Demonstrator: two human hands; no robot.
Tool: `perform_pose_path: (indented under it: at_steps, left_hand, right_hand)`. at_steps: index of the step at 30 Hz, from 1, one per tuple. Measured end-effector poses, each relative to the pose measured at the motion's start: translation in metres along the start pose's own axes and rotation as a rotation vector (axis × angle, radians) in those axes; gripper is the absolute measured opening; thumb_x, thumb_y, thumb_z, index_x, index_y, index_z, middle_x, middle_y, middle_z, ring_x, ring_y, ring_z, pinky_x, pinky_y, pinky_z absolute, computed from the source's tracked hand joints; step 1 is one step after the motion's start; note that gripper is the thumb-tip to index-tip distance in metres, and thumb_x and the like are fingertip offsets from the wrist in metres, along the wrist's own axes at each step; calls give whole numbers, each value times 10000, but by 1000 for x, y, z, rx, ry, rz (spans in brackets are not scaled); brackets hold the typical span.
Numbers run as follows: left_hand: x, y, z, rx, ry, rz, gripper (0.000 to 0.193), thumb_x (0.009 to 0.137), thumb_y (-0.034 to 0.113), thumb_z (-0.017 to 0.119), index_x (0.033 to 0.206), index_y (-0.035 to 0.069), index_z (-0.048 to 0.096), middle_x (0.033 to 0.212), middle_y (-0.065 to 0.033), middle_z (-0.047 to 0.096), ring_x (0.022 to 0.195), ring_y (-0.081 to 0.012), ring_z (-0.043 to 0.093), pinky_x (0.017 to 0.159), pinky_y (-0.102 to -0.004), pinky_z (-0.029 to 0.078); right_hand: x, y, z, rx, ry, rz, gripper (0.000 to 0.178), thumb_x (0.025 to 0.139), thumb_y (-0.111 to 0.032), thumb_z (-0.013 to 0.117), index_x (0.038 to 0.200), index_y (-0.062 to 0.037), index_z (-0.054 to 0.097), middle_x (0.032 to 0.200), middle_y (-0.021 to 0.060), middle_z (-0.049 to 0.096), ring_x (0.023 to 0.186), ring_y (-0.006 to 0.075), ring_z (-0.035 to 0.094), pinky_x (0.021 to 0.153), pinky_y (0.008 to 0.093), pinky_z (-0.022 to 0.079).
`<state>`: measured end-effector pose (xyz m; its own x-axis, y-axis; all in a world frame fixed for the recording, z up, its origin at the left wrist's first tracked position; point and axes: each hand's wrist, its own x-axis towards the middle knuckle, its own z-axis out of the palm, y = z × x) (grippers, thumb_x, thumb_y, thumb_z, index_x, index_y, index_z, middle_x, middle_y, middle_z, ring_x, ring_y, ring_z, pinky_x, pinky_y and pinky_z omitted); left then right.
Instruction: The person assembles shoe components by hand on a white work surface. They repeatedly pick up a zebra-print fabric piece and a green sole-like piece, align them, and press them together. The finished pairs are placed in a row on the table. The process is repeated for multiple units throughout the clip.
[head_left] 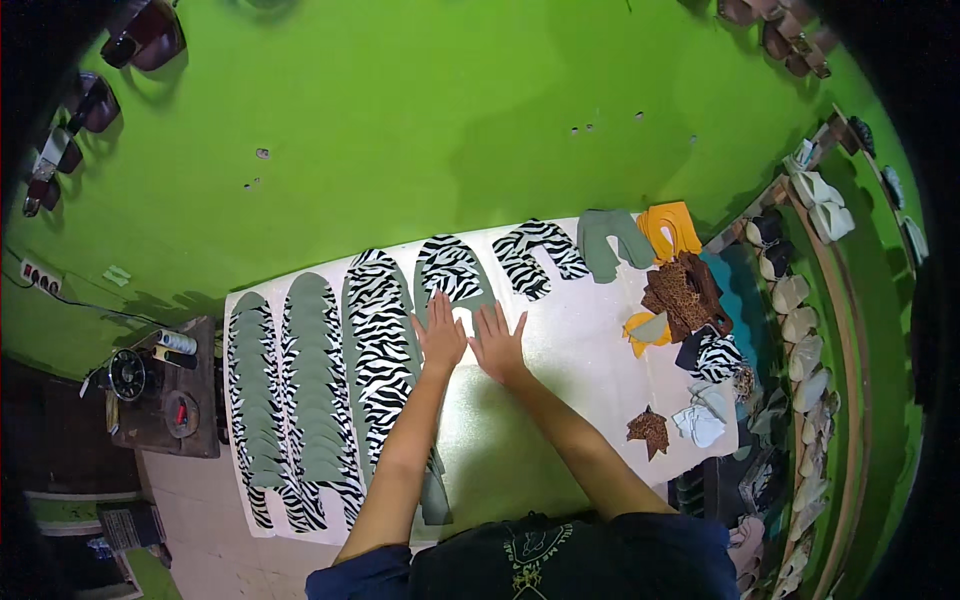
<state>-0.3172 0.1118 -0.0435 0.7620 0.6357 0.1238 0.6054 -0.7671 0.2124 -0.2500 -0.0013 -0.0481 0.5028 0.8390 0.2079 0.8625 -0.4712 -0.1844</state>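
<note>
My left hand [441, 333] and my right hand [498, 343] lie side by side, palms down, with fingers stretched out. Their fingertips rest on the two ends of a green U-shaped piece [486, 283] of sheet material. A zebra-print piece [450, 263] lies on that green one. Left of my left hand runs a column of overlapping zebra-print pieces [382, 345] with green edges under them. Two more columns, green pieces [316, 370] over zebra print, stand farther left. To the right of my hands are U-shaped zebra-print pieces [535, 250] and a green U-shaped stack [608, 243].
The white table [590, 385] stands against a green wall. Orange pieces [675, 225], leopard-print pieces [683, 297] and assorted scraps [700, 425] lie at its right side. A rack of shoes [800, 325] curves along the right. A sewing machine [130, 375] stands at the left.
</note>
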Motion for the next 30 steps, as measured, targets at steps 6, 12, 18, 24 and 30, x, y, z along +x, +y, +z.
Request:
perform_pose_path:
  at_steps: [6, 12, 18, 24, 30]
  left_hand:
    - [9, 23, -11, -27, 50, 137, 506, 843, 239, 443, 1344, 246, 371, 1357, -143, 373, 1240, -389, 322, 1000, -607, 159]
    - [10, 39, 0, 76, -43, 49, 479, 819, 281, 444, 1298, 273, 430, 1360, -148, 367, 1217, -455, 318, 999, -621, 156]
    - [14, 80, -10, 104, -42, 57, 463, 836, 302, 439, 1260, 118, 465, 1355, -155, 365, 1247, -401, 303, 981, -608, 179]
    - [16, 160, -4, -20, 172, 228, 455, 809, 271, 501, 1243, 140, 467, 1357, -116, 361, 1213, -308, 357, 935, -607, 250]
    - [25, 228, 18, -2, 42, 240, 515, 801, 308, 511, 1265, 97, 436, 1357, -130, 348, 1222, -303, 348, 923, -622, 220]
  right_hand:
    - [-19, 8, -20, 53, -37, 17, 530, 913, -397, 340, 1272, -18, 433, 1407, 127, 284, 1344, 333, 133, 974, 689, 3]
    - [-37, 27, -32, 65, -27, 17, 510, 905, -407, 382, 1268, -54, 443, 1394, 147, 299, 1333, 342, 149, 971, 690, 47]
    - [-57, 67, -51, 114, -81, 76, 492, 907, -384, 386, 1286, -74, 425, 1401, 153, 281, 1338, 353, 131, 978, 684, 54]
    - [-59, 129, -87, 129, -18, 136, 499, 899, -388, 410, 1282, -69, 420, 1409, 167, 254, 1344, 356, 111, 992, 670, 61]
    - [-75, 205, -114, 104, -42, 240, 474, 894, -348, 431, 1270, -60, 429, 1405, 171, 255, 1349, 349, 89, 995, 674, 26]
